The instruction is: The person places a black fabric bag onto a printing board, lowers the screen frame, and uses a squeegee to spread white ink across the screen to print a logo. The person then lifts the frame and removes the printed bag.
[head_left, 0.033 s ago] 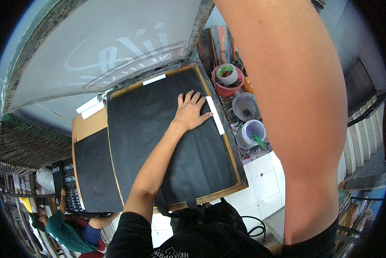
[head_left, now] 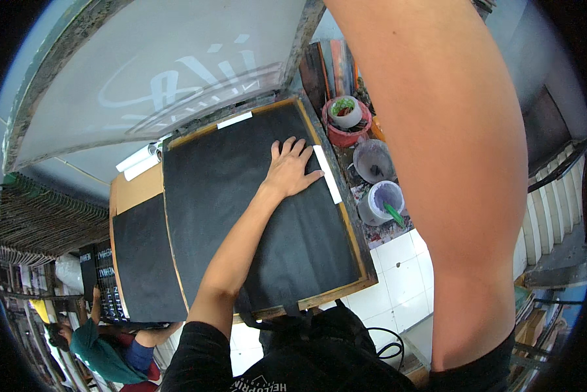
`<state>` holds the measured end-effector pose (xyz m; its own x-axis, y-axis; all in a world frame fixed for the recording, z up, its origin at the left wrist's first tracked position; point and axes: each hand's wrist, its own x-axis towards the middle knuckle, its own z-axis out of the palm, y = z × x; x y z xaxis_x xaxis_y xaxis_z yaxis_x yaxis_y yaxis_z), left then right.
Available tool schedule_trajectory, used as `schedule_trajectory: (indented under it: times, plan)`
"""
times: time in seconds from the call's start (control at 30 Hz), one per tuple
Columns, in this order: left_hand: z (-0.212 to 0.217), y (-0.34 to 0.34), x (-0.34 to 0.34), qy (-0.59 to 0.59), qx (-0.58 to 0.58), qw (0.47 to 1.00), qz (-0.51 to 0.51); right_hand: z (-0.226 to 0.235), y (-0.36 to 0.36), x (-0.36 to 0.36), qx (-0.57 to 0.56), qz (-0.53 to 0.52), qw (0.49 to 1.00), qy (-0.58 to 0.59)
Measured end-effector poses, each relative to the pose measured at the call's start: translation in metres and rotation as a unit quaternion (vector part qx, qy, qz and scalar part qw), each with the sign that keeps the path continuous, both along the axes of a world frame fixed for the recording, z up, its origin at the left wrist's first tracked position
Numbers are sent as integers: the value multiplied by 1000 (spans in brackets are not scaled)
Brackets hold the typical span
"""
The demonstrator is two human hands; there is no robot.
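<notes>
My left hand point(head_left: 287, 172) lies flat with fingers spread on a black fabric bag point(head_left: 241, 215). The bag is spread over a wood-edged board point(head_left: 365, 264), its straps hanging over the near edge. A white strip point(head_left: 327, 175) sits along the bag's right edge, close to my left thumb, and another white strip point(head_left: 234, 121) along its far edge. Beyond the board a printing screen point(head_left: 195, 72) stands tilted up, with pale lettering in its mesh. My right arm reaches up across the right side; its hand is out of view.
Right of the board stand a red bucket point(head_left: 347, 134), a grey bowl point(head_left: 374, 162) and a white tub point(head_left: 379, 201) with a green handle. A second black piece point(head_left: 146, 258) lies on the left. Another person point(head_left: 107, 349) works at lower left, by a wire rack point(head_left: 42, 215).
</notes>
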<state>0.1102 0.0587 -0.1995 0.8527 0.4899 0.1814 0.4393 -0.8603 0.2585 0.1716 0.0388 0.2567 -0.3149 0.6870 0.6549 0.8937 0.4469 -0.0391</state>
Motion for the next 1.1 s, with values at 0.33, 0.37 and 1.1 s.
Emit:
schedule_trajectory:
  times: [0.33, 0.37, 1.1]
  plan:
    - [10, -9, 11, 184, -72, 980, 14, 0, -2, -2, -3, -3, 1000, 4]
    - [25, -20, 17, 203, -68, 976, 28, -1, -2, 1, -4, -7, 1000, 3]
    - [153, -124, -170, -502, -356, 788, 18, -128, -134, -34, 10, 0, 996, 86]
